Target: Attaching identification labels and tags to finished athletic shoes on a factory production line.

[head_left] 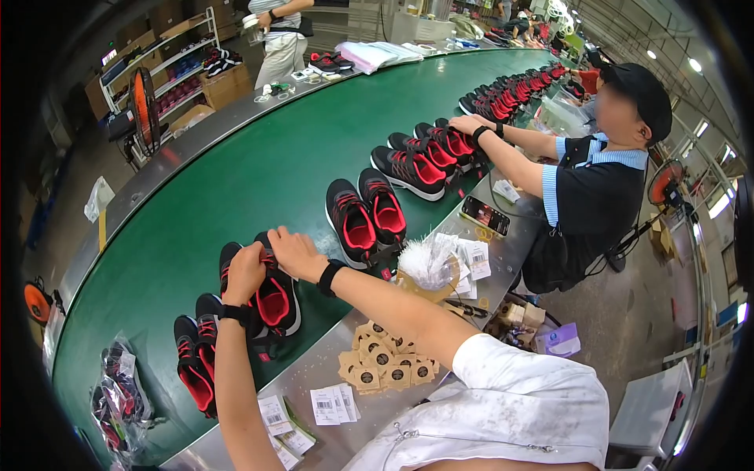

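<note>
A pair of black sneakers with red lining stands on the green belt in front of me. My left hand (245, 275) is closed at the upper front of the right-hand sneaker (275, 304), between the two shoes. From the right, my right hand (295, 253) curls its fingers over the same sneaker's lace area. Both thumbs and fingertips come close together there, and whether they pinch a lace or a small tag is hidden. The left-hand sneaker (226, 257) is partly covered by my left hand. Nearer me on the left is another sneaker pair (193, 357).
On the metal ledge lie brown cardboard tags (385, 359), white labels (334, 404), a bundle of white fasteners (428, 263) and a phone (484, 214). More sneakers (365, 216) line the green belt (236, 173). Bagged shoes (122, 392) lie left. A co-worker (605, 180) handles shoes at right.
</note>
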Action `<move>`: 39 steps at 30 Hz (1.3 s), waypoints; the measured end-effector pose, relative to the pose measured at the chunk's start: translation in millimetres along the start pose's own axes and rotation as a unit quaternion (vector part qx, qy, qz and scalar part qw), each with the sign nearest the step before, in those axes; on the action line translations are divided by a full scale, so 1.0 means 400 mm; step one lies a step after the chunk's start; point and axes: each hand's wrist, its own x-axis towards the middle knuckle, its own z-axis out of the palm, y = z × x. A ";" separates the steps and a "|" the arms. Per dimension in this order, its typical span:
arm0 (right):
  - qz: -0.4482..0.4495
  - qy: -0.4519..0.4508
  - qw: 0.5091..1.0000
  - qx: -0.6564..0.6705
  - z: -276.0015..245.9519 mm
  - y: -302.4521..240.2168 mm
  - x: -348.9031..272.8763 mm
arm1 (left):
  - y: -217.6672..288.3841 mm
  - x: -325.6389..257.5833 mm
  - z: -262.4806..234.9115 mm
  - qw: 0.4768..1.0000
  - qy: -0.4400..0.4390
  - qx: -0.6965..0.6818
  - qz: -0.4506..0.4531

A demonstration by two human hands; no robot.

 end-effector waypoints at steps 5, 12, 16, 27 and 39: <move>0.015 0.005 1.000 0.014 0.014 0.041 0.009 | 0.015 -0.008 0.013 0.997 0.026 0.059 0.033; 0.200 -0.185 0.760 0.590 -0.013 0.042 0.025 | 0.008 -0.029 -0.039 0.768 0.049 -0.546 -0.332; 0.222 -0.197 0.694 0.655 -0.038 0.020 0.017 | 0.015 -0.045 -0.037 0.732 0.084 -0.594 -0.321; 0.158 -0.193 0.754 0.608 -0.006 0.001 0.019 | 0.017 -0.071 -0.042 0.770 0.089 -0.554 -0.304; 0.152 -0.148 0.746 0.631 0.037 -0.046 0.011 | -0.002 -0.091 -0.051 0.798 0.071 -0.525 -0.288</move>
